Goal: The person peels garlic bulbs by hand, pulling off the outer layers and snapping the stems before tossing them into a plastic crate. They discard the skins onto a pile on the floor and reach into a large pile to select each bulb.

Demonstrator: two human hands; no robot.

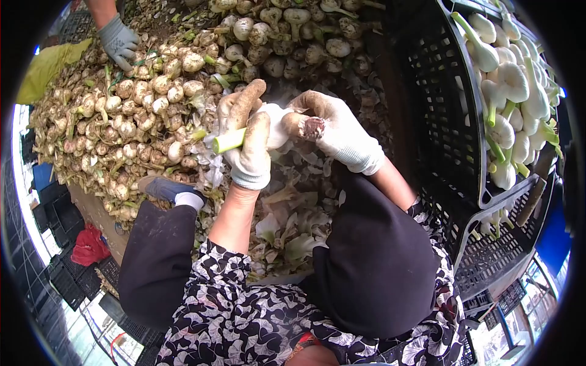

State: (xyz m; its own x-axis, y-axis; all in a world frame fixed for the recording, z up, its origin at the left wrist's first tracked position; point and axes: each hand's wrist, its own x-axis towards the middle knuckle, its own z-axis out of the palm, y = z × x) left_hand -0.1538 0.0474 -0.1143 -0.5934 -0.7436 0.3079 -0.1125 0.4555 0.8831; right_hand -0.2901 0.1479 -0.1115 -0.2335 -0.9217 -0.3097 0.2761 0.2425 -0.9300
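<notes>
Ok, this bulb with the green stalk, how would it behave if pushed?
The bulb looks round, so it would probably roll, though its straight green stalk may check that. The left hand and right hand hold it easily, so it is likely light. Peeled white, it may be slick.

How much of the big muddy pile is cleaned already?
Done: clean white bulbs lie in the black crate. In hand: the left hand and right hand grip one bulb, with peels below. Left: a big pile of dirty bulbs, so most seems undone.
</notes>
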